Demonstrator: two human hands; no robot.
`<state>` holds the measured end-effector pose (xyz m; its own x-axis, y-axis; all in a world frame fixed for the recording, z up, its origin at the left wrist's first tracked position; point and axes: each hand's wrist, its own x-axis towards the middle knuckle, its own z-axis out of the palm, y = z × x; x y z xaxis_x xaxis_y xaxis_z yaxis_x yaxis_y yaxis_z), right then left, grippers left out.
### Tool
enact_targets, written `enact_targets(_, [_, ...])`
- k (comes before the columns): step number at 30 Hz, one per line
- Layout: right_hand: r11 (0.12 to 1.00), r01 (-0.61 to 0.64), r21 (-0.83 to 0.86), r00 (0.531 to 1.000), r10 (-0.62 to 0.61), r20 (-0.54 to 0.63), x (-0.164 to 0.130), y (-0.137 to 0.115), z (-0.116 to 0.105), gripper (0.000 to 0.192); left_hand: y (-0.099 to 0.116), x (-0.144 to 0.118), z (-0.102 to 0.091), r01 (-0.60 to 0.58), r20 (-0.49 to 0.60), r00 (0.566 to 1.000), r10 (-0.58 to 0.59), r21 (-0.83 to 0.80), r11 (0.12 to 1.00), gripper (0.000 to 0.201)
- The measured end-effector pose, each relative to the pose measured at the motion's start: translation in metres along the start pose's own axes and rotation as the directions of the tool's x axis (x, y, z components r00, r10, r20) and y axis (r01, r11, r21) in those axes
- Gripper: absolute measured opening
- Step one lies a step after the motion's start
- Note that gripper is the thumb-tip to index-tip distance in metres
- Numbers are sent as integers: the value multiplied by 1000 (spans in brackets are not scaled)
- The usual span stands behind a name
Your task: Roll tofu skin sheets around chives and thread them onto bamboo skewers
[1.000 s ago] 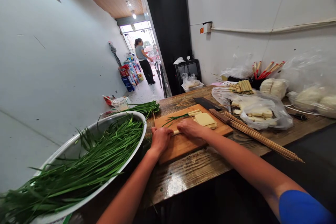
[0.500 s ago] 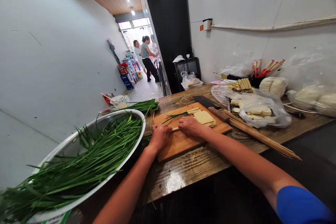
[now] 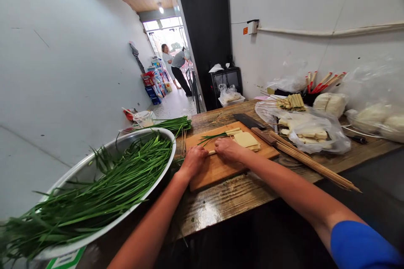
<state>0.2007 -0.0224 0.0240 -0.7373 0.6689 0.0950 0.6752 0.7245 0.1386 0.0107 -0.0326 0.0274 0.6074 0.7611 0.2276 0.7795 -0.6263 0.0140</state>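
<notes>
Across a wooden cutting board (image 3: 217,172), both hands are closed on a thin pale roll, apparently a tofu sheet roll (image 3: 211,152). My left hand (image 3: 195,159) grips its left end, and my right hand (image 3: 227,150) presses on its right end, fingers partly hidden. Right beside the right hand lies a stack of square tofu sheets (image 3: 246,139). Behind the hands rest finished rolls (image 3: 233,131) with green chives (image 3: 212,136) sticking out. A cleaver (image 3: 252,124) lies at the board's far right edge.
A large metal basin (image 3: 173,147) full of chives (image 3: 126,185) stands at left. Bamboo skewers (image 3: 309,162) lie right of the board. Farther right are a plastic bag of pale pieces (image 3: 315,132) and skewered rolls (image 3: 292,102). Two people (image 3: 179,65) stand far back by the doorway.
Both hands stay on the roll at nearly the same spot, with only slight finger movement. In the background, one person has bent forward. The view has shifted slightly.
</notes>
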Motion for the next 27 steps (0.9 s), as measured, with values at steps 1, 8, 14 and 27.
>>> enact_targets(1, [1000,5,-3,1000,-5,-9,-3,-2,0,22,0,-2,0,2,1,1000,-2,-20,1000,26])
enact_targets(8, [999,20,46,994,-15,-109,-25,-17,8,24,6,-23,-3,-19,-9,1000,18,-224,974,24])
enact_targets(14, [981,-39,190,977,77,-197,-24,-17,10,28,9,-30,4,23,-109,993,-47,-209,978,23])
enact_targets(27, [897,-412,158,893,432,-125,-49,-19,-17,31,9,-28,9,-37,-123,992,27,-85,996,26])
